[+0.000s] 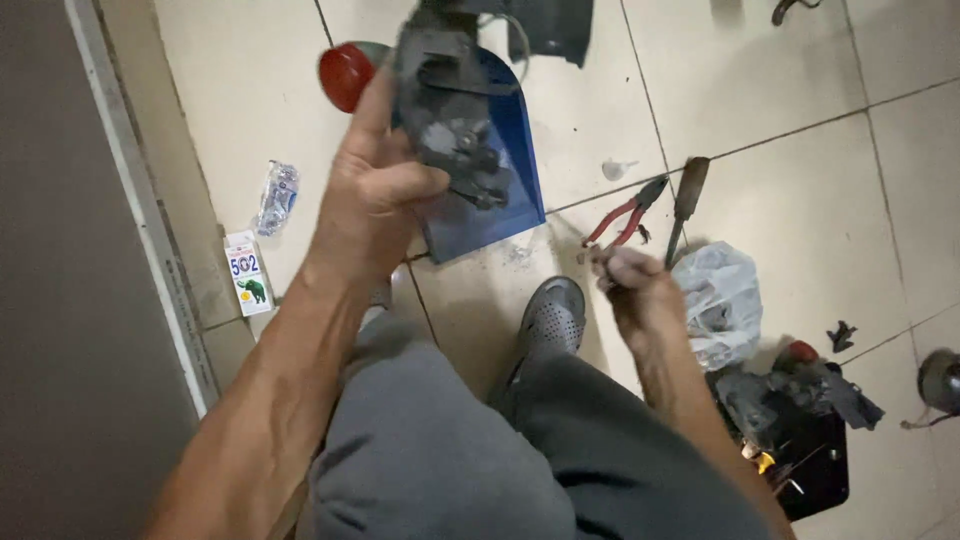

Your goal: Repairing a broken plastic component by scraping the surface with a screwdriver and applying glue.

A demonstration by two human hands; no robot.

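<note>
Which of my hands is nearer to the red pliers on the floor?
Right. Your right hand is just below the red pliers, while your left hand is off to their left, holding a dark metal part.

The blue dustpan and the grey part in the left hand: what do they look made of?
Blue dustpan: probably plastic, smooth, evenly coloured, dusted with grey debris. Grey part held by the left hand: looks like grimy cast metal or hard plastic, matte and dirt-coated; blur leaves it open.

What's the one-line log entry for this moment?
left hand: holds grimy dark-grey mechanical part | right hand: closed, contents unclear | floor: red-handled pliers, blue plastic dustpan
</note>
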